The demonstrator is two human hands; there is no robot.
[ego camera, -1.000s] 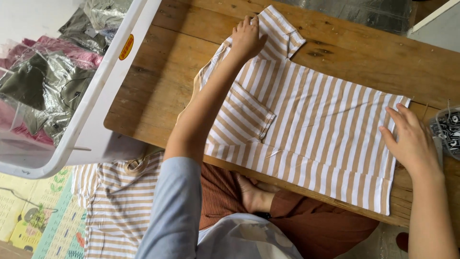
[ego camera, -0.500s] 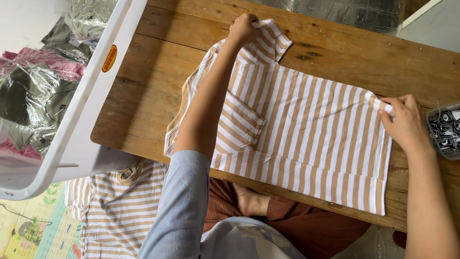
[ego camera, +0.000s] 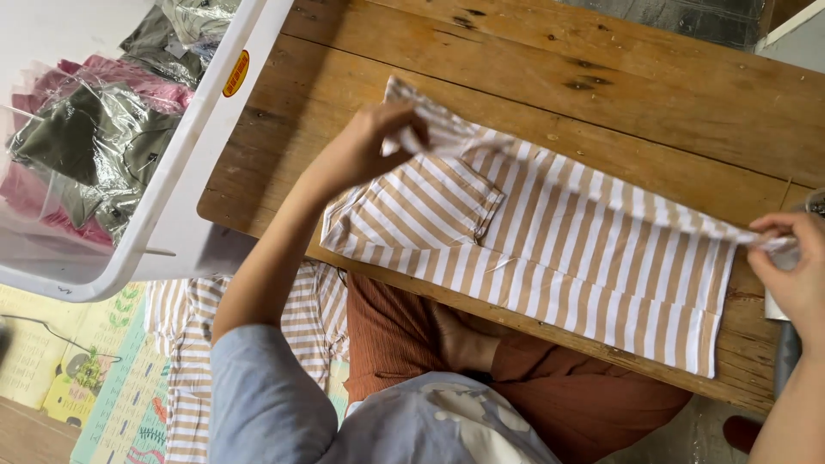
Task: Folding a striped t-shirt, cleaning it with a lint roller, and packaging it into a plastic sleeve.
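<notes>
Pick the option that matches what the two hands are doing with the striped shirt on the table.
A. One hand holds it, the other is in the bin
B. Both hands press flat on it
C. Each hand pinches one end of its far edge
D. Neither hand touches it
C: the left hand and right hand each pinch the far edge of the shirt, lifted off the table.

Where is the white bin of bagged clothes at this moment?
In the head view, the white bin sits at the upper left, beside the left end of the wooden table, close to the left hand that pinches the striped shirt.
</notes>
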